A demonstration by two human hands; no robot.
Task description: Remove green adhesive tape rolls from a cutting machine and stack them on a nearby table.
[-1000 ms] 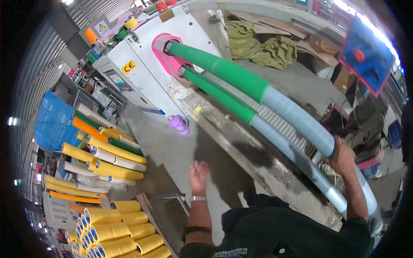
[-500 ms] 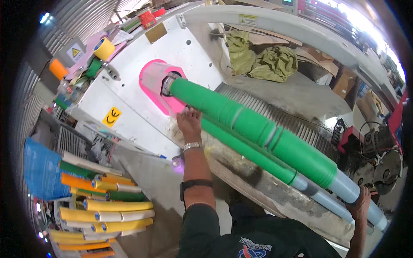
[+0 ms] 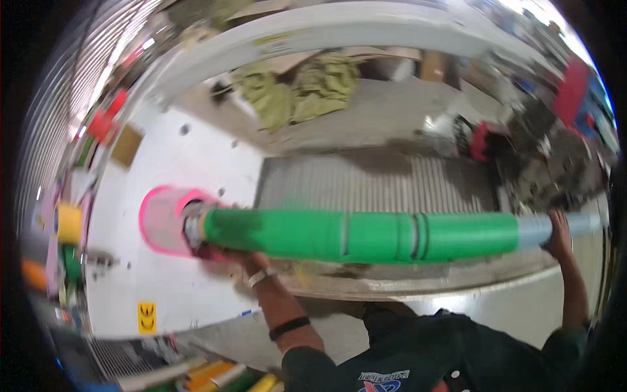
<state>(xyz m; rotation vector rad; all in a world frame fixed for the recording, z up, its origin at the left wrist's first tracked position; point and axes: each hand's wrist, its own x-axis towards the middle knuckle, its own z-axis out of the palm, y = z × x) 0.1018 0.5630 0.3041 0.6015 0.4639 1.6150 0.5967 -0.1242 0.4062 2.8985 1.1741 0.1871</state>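
Curled round the grey shaft (image 3: pixel 530 232), the right hand (image 3: pixel 557 236) grips just beyond the right end of the green roll (image 3: pixel 300 235); the left hand (image 3: pixel 245 260) is blurred at the roll's near lower edge, close to its left end, and whether its fingers close on anything cannot be told. Lying almost level across the view, the roll reaches from the metal fitting (image 3: pixel 194 225) to that shaft. Around the fitting sits a pink-rimmed guard (image 3: pixel 160 225) on a white machine panel (image 3: pixel 163 147), which blocks the left side. Behind the roll stretches a ribbed grey bed (image 3: pixel 339 183), with olive cloth (image 3: pixel 323 88) beyond it and a pale beam (image 3: pixel 392 23) arching across the top. Dark machinery (image 3: pixel 548 163) crowds the far right. On the near side, a long ledge (image 3: pixel 392 284) runs alongside the roll; past its edge, a strip of grey floor (image 3: pixel 336 330) gives room before the person's dark shirt (image 3: pixel 418 353).
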